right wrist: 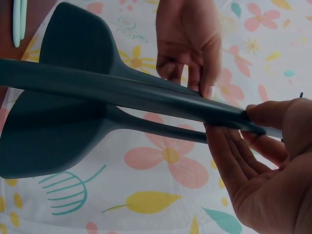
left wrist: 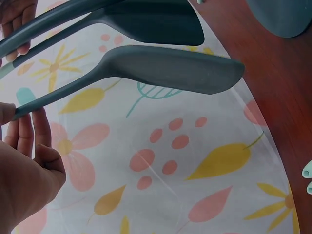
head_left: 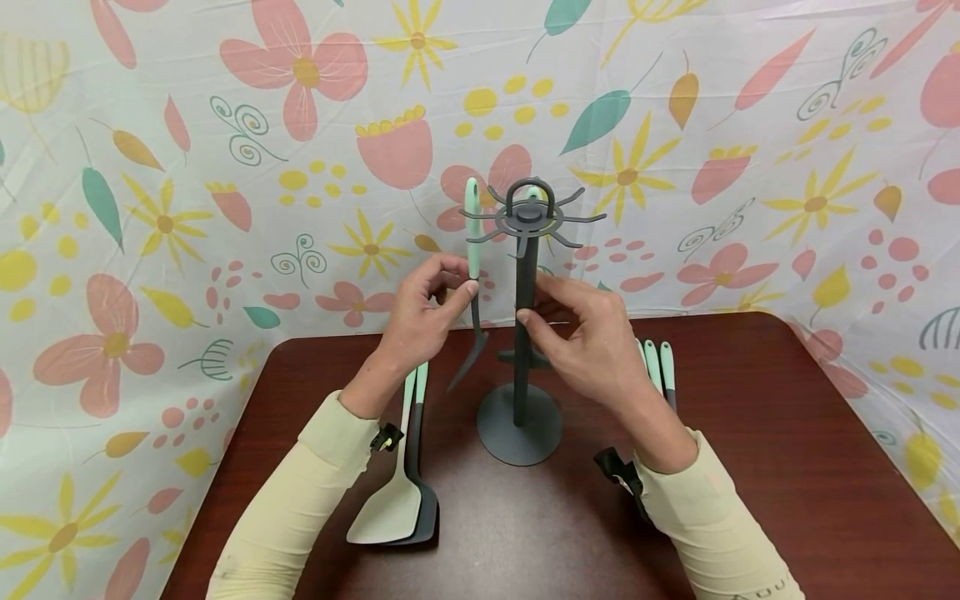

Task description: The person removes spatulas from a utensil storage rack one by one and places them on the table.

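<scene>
My left hand (head_left: 422, 315) pinches a turner (head_left: 472, 237) between thumb and fingers, low on its mint-green handle. Its dark head (left wrist: 170, 68) hangs downward, and the handle's top overlaps the left hooks of a grey utensil stand (head_left: 521, 383). At the stand's pole, my right hand (head_left: 588, 337) grips with the thumb in front and the fingers behind. A second dark turner (right wrist: 63, 131) hangs behind the pole, close to those right fingers; its mint handle (head_left: 534, 265) is mostly hidden by the pole and hook ring.
A cream turner (head_left: 386, 508) lies over a dark turner (head_left: 427, 517) on the brown table (head_left: 495, 550), by the left forearm. Several mint-handled utensils (head_left: 654, 367) lie past the right forearm, partly hidden. Behind the table hangs a floral cloth (head_left: 480, 83).
</scene>
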The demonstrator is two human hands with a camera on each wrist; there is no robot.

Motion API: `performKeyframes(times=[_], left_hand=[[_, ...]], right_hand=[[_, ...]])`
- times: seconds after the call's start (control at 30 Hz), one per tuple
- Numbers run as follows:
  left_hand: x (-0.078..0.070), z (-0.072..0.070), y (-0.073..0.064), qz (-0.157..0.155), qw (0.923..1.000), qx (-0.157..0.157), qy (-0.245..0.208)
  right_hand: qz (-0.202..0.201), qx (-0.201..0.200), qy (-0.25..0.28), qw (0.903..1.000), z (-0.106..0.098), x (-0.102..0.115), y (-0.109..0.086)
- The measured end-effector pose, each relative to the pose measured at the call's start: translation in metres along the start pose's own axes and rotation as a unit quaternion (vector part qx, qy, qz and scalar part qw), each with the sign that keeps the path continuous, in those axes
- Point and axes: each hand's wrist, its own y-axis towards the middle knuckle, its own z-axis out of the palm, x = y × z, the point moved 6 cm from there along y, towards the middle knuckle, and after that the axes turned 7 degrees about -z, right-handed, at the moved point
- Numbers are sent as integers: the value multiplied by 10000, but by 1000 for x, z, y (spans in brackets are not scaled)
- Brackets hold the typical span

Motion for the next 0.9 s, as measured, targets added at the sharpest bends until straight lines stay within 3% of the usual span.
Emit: performKeyframes(times=[0.9], left_hand=[[-2, -21, -17, -156, 9980, -599, 139]], right_hand=[[-40, -37, -21, 10000, 0, -1, 0]])
